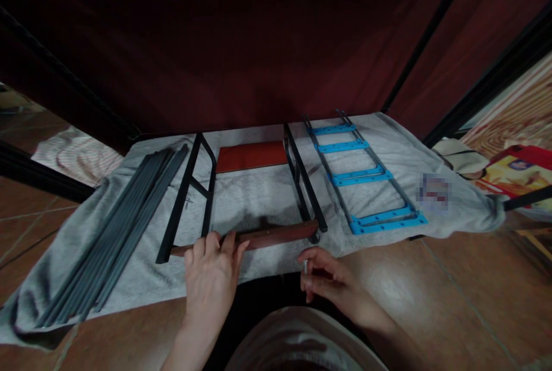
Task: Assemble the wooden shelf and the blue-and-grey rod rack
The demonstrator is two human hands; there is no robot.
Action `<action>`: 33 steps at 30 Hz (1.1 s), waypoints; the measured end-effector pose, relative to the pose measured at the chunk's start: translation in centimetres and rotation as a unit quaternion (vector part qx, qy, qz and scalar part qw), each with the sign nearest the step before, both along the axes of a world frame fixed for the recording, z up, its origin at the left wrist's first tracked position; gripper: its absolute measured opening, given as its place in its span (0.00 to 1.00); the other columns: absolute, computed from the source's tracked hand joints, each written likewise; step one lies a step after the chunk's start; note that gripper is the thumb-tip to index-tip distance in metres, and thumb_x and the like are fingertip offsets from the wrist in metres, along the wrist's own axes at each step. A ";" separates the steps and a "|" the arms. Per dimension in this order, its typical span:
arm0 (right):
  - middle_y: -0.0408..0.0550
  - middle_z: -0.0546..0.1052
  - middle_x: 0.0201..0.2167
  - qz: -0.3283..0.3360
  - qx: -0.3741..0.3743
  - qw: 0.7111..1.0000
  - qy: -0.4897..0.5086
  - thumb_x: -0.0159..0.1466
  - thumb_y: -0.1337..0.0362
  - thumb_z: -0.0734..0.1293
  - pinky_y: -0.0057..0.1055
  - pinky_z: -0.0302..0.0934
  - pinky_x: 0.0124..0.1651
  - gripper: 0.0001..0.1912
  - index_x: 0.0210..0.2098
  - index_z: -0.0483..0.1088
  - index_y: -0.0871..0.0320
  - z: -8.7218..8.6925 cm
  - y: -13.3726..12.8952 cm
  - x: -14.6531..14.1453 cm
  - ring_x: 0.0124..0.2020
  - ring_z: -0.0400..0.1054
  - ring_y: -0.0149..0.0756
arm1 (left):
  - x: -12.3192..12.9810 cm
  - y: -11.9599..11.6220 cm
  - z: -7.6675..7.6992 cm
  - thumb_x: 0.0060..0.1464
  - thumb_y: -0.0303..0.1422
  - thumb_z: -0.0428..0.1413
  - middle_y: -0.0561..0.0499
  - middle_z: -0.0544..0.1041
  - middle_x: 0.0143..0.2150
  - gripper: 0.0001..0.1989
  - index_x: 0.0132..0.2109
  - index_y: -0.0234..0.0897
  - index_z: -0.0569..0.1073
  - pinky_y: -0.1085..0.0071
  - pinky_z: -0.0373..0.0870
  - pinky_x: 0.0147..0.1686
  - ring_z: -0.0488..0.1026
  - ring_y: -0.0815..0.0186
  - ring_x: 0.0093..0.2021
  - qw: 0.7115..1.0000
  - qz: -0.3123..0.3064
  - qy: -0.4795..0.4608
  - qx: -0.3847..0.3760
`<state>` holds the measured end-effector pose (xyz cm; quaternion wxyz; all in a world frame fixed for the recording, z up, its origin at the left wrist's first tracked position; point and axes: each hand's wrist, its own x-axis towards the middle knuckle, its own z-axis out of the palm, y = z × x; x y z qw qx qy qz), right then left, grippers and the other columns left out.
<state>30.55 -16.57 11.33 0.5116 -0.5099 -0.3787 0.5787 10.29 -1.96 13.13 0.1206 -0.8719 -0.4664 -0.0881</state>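
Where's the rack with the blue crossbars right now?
In the head view, the blue-barred rack lies on the right-hand part of the grey cloth, just to the right of the black metal frame.

2 black frames point(181, 195), 2 boards point(252, 156), 1 blue rack point(342, 146), 1 screw point(306, 266)

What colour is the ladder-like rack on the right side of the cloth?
Its crosspieces are bright blue, its long rods dark grey, seen in the head view.

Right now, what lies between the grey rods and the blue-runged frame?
Black frame, two reddish boards and the left hand, over grey cloth, in head view.
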 end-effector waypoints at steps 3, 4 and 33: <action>0.42 0.71 0.31 -0.151 0.029 0.987 -0.048 0.63 0.55 0.64 0.32 0.67 0.37 0.15 0.48 0.61 0.50 0.1 -0.6 3.1 0.31 0.69 0.32 | 0.7 0.6 -0.6 0.61 0.45 0.47 0.40 0.74 0.44 0.19 0.45 0.37 0.75 0.58 0.62 0.45 0.68 0.52 0.45 0.997 -0.052 -0.049 -0.030; 0.43 0.71 0.33 -0.211 0.035 0.974 -0.078 0.63 0.55 0.64 0.33 0.67 0.37 0.16 0.48 0.60 0.50 -0.2 -0.5 4.1 0.32 0.69 0.33 | 1.0 0.7 -0.8 0.61 0.45 0.47 0.41 0.74 0.43 0.19 0.43 0.36 0.75 0.59 0.62 0.46 0.69 0.53 0.44 0.995 -0.072 -0.058 -0.048; 0.38 0.72 0.26 -0.347 0.058 0.935 0.053 0.56 0.58 0.71 0.28 0.64 0.33 0.10 0.35 0.69 0.54 -6.0 5.1 6.4 0.27 0.68 0.29 | 8.1 0.8 -1.5 0.64 0.41 0.46 0.45 0.77 0.48 0.19 0.55 0.38 0.70 0.62 0.68 0.46 0.75 0.59 0.45 0.967 -0.202 -0.025 -0.153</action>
